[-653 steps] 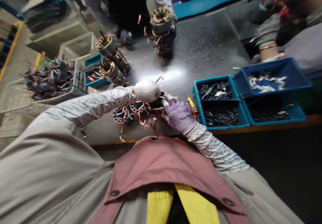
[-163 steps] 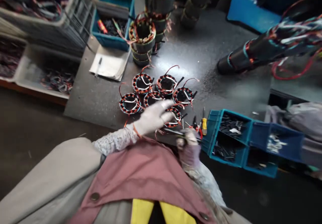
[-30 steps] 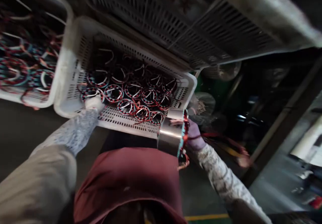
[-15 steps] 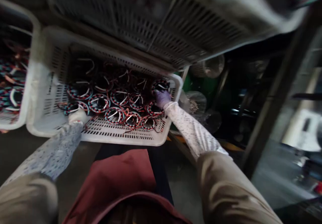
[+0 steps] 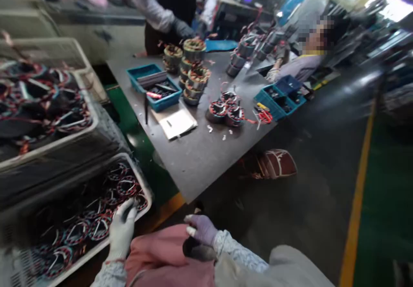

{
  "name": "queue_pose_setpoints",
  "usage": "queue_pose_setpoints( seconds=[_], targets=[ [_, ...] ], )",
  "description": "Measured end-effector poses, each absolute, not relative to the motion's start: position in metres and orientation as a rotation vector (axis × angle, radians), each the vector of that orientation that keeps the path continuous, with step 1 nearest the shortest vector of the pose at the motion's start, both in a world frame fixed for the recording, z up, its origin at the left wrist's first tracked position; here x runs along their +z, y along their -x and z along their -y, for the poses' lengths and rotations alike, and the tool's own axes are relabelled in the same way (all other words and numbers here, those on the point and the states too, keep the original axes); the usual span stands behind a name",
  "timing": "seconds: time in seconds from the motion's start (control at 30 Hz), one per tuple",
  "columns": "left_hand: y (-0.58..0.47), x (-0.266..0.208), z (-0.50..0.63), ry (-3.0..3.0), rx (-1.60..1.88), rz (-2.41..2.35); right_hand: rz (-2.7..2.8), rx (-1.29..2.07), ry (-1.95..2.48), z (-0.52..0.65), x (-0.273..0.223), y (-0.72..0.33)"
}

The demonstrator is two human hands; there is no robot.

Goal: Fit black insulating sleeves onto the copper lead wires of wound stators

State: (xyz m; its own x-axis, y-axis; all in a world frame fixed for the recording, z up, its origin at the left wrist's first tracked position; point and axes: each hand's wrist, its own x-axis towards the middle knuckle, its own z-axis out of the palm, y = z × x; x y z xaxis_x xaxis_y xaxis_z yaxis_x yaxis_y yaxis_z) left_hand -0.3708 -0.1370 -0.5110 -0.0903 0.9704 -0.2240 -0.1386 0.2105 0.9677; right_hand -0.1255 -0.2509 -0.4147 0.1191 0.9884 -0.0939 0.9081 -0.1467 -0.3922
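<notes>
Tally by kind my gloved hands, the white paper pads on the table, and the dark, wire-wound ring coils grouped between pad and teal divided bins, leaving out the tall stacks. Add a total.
White-gloved left hand: 1
Purple-gloved right hand: 1
White paper pad: 1
Dark, wire-wound ring coils, visible in that group: 3
Total: 6

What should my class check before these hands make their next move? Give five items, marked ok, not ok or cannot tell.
1. Left hand free of any part: ok as far as visible; thumb and finger are parted.
2. Right hand free: cannot tell; its grip is unclear.
3. Wound parts inside the lower crate: ok.
4. Table free of scraps: not ok; white scraps lie on it.
5. Yellow-handled tool stowed in the blue bins: not ok; it lies beside them.
</notes>
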Motion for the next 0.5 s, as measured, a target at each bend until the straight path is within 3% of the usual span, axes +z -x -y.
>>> queue_pose_setpoints(
  seconds=[0.1, 0.27, 0.4, 0.5],
  targets=[
    [0.303, -0.402, 0.132, -1.006, 1.293, -1.124, 1.709, 0.374, 2.003, 0.268, -0.333, 0.044],
    [0.213, -0.257, 0.09, -1.362, 1.294, -1.006, 1.435, -0.18, 1.825, 0.213, -0.175, -0.059],
    [0.154, -0.183, 0.031, -1.764, 1.211, -0.961, 1.755, -0.48, 1.937, 0.12, -0.08, -0.098],
    [0.108, -0.157, -0.013, -1.794, 1.176, -0.915, 2.009, -0.607, 2.22, 0.049, -0.042, -0.114]
  ],
)
